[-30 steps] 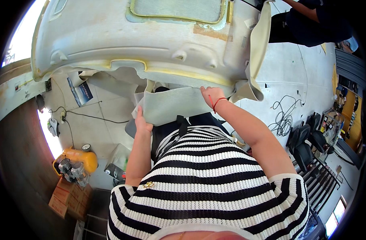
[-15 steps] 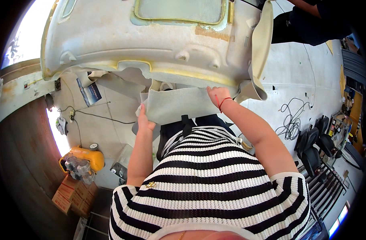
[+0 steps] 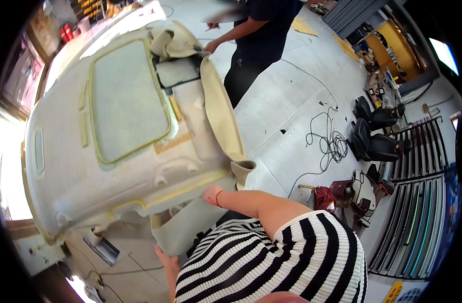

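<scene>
A large pale car headliner (image 3: 125,177) lies in front of me, with a framed sunroof area (image 3: 130,101) and yellowish glue along its edges. Loose beige-grey fabric (image 3: 180,227) hangs from its near edge. My right hand (image 3: 211,195) is closed on the fabric's upper part, close against the headliner's rim. Lower down and to the left, my left hand (image 3: 168,260) pinches the fabric's bottom corner, thumb in sight and the other fingers mostly hidden. Along the right side, a long loose strip of fabric (image 3: 221,116) curls outward.
At the headliner's far right stands a co-worker in dark clothes (image 3: 261,40), one hand (image 3: 211,46) at its fabric edge. A coiled black cable (image 3: 332,144) lies on the floor to the right. Beyond are black car seats (image 3: 375,144) and a rack of long strips (image 3: 413,222).
My view has swung right and up, so the headliner sits further left and more of the co-worker shows. Both my hands still hold the fabric.
</scene>
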`<state>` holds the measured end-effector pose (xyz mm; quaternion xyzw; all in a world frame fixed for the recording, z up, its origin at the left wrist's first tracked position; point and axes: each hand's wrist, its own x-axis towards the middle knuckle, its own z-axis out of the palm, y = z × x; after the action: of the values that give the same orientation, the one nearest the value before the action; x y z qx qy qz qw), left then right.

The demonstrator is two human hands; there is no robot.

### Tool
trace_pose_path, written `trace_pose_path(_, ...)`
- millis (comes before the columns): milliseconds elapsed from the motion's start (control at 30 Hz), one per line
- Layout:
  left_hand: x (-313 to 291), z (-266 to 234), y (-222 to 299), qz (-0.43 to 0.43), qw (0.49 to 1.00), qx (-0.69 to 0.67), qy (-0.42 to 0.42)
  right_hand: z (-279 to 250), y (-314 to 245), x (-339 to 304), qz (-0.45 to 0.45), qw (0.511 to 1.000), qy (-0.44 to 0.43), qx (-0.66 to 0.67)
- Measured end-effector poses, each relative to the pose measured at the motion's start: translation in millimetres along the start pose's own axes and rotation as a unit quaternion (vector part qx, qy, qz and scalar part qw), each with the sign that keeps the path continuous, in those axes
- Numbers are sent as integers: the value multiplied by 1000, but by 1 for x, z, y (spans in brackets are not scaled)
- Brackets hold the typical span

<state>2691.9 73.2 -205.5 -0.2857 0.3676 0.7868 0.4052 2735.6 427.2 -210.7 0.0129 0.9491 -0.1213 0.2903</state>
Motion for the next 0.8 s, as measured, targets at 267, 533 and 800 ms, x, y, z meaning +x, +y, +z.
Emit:
trace_pose_path(267, 31, -42, 14, -10, 999, 11, 34, 0, 22, -30, 63, 998, -26, 15)
trace_pose_path(533, 20, -28, 24, -38, 999, 3, 21, -13, 7, -30, 81, 996, -44, 21)
trace_pose_path(800, -38, 60, 7, 43, 993, 60, 92, -6, 31, -45, 30, 999, -36, 5)
